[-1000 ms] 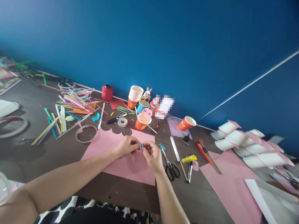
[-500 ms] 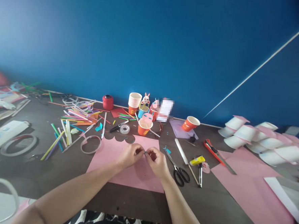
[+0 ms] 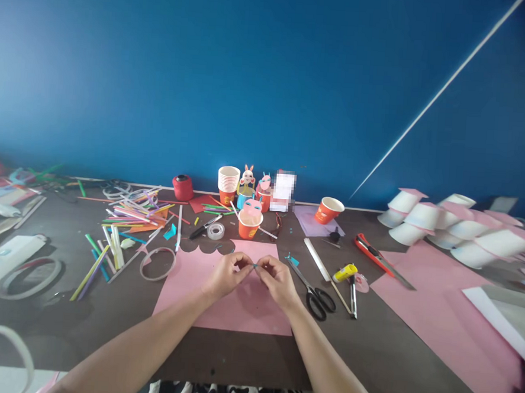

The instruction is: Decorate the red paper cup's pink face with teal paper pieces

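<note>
Over a pink paper sheet [image 3: 233, 313] with scalloped cut-outs along its far edge, my left hand [image 3: 230, 274] and my right hand [image 3: 277, 280] meet fingertip to fingertip. Both pinch a tiny dark teal piece [image 3: 254, 266], too small to tell its kind. Just beyond them stands an orange paper cup [image 3: 248, 228] with a pink paper animal face [image 3: 252, 208] on it and white sticks poking out at its sides. Black-handled scissors [image 3: 314, 294] lie right of my right hand, with a blue paper scrap [image 3: 294, 261] near their tips.
Left are a tape ring [image 3: 157, 265], coloured sticks [image 3: 132, 212] and a power strip [image 3: 4, 264]. A cup stack [image 3: 228, 185] stands by the wall. On the right lie a yellow glue stick [image 3: 345, 273], a red utility knife [image 3: 381, 260], pink paper [image 3: 446, 314] and several white cups [image 3: 421, 221].
The view has shifted slightly, so the table objects appear moved a little. My hands stay together over the pink sheet, still pinching the tiny piece, with fingers slightly readjusted.
</note>
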A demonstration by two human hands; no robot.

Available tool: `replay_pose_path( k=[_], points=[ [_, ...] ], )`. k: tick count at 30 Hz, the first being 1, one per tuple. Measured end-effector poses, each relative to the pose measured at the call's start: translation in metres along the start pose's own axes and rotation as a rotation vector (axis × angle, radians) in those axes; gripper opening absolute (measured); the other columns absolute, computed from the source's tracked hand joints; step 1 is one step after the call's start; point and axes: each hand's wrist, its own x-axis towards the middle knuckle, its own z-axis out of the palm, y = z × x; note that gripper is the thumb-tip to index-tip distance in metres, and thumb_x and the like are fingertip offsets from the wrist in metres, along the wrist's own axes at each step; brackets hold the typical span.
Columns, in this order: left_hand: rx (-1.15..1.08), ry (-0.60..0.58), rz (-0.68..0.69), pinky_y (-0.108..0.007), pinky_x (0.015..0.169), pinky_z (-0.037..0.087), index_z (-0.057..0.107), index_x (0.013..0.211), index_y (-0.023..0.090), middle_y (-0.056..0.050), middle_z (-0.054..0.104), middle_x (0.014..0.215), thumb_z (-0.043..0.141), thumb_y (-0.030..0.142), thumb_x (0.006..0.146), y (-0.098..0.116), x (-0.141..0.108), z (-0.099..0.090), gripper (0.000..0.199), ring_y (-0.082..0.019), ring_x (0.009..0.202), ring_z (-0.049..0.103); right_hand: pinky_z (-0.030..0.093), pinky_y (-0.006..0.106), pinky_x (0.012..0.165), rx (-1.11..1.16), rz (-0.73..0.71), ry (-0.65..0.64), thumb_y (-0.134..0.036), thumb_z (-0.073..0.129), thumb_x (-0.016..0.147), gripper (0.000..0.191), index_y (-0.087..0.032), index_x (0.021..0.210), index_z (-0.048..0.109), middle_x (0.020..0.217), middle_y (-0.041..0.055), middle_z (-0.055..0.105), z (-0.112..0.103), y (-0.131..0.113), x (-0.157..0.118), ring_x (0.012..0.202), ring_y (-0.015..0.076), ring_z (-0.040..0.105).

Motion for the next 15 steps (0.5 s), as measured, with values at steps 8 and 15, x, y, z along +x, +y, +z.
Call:
replay_pose_path(
  k=[8,15],
  points=[
    [0.090,0.032,0.051,-0.018,0.051,0.038,0.056,0.069,0.013,0.000,0.056,0.063,0.051,0.020,0.073,-0.0029,0.0005,-0.0011,0.009,-0.010,0.060,0.050,0.033,0.020,0.049,-0.042,-0.014,0.019,-0.024,0.053,0.073,0.008,-0.016,0.075,0.053,0.063,-0.0023,0.047,0.0033,-0.0017,-0.0019,0.052,0.0090,0.040],
    [0.184,0.009,0.108,-0.019,0.051,0.038,0.058,0.070,0.014,-0.001,0.058,0.066,0.051,0.016,0.070,0.0008,-0.0006,-0.0012,0.007,-0.011,0.062,0.052,0.030,0.020,0.048,-0.134,-0.037,0.030,-0.019,0.052,0.072,0.006,-0.016,0.067,0.051,0.057,-0.0037,0.044,0.0033,-0.0019,-0.0015,0.050,0.0082,0.038]
  ],
)
